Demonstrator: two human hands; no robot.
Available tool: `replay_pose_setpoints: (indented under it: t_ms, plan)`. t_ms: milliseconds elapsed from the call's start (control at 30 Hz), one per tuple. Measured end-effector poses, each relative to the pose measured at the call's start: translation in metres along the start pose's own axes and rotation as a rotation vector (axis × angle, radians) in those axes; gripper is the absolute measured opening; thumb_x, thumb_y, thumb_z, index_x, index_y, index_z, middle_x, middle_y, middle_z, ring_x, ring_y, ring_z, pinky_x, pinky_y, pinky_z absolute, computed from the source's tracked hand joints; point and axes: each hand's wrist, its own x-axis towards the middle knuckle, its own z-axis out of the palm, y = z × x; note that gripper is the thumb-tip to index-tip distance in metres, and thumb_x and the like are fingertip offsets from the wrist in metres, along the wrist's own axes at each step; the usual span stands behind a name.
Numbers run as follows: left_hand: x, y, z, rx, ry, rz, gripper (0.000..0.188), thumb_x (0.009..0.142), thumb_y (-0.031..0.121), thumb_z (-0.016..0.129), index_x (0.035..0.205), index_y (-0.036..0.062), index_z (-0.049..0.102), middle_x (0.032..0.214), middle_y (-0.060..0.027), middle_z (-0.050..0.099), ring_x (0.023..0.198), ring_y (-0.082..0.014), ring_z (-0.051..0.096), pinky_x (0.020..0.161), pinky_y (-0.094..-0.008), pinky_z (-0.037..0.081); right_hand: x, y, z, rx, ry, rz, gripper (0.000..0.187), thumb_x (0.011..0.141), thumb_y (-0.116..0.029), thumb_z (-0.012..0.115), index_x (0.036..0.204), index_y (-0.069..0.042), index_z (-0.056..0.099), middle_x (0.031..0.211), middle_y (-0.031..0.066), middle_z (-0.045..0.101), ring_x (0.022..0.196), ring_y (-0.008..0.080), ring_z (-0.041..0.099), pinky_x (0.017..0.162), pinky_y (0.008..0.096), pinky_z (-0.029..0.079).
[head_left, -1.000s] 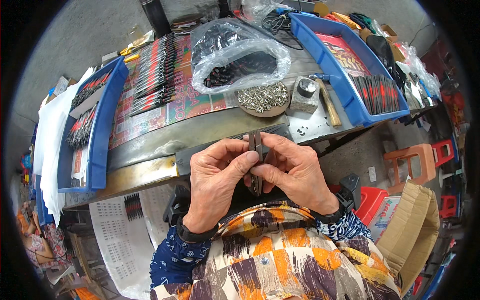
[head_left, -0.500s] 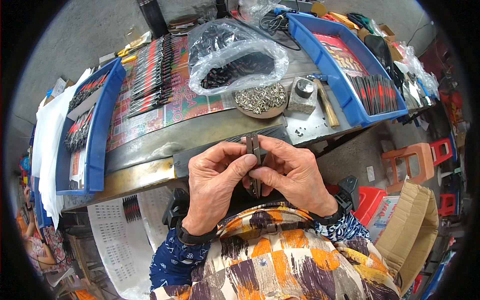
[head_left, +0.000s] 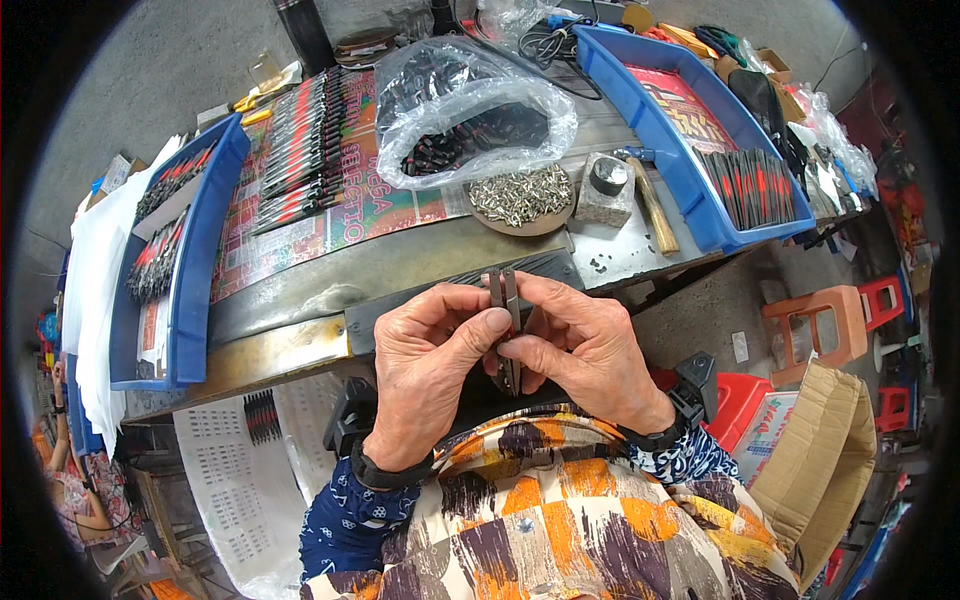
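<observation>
Just beyond my body, at the bench's front edge, both hands hold a slim dark piece with two narrow arms side by side (head_left: 511, 300). My left hand (head_left: 428, 352) pinches its left side between thumb and bent fingers. From the right, the thumb and fingers of my right hand (head_left: 597, 350) close on the same piece. Its two arms point away from me with a thin gap at the tips. My fingers hide much of its middle, so its exact kind cannot be made out.
A round dish of small silvery metal parts (head_left: 522, 200) lies beyond my hands. Behind it sits a clear plastic bag (head_left: 400, 160) of black-and-red pieces. Blue trays (head_left: 190, 330) flank the bench, and slim black-and-red pieces (head_left: 300, 150) lie in a row. A hammer-like wooden handle (head_left: 655, 210) rests nearby.
The gap between the piece's two far tips looks slightly wider. Both hands keep almost the same place and grip.
</observation>
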Motion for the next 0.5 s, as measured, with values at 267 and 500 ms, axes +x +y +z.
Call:
replay_pose_setpoints:
  t_ms: [267,500]
  plan:
    - [0.0001,-0.0001,-0.0009,-0.009,-0.008,-0.017,0.016,0.088,0.005,0.071,0.101,-0.0032,0.068,0.086,-0.0048,0.069,0.069,-0.0069,0.061,0.057,-0.02,0.05,0.0002,0.0037,0.0004,0.01,0.001,0.011,0.048,0.089,-0.001,0.067,0.134,0.003,0.051,0.089,0.0093,0.071,0.069,0.0068,0.064,0.056,0.0215,0.053]
    - [0.0005,0.0001,-0.0011,0.003,-0.016,-0.028,0.015,0.089,0.005,0.07,0.101,-0.0028,0.068,0.085,-0.0051,0.07,0.069,-0.0066,0.061,0.057,-0.0199,0.05,0.0004,0.0064,0.0001,0.008,-0.004,-0.001,0.048,0.09,-0.003,0.067,0.134,0.004,0.051,0.087,0.0094,0.071,0.066,0.0064,0.063,0.054,0.0211,0.052]
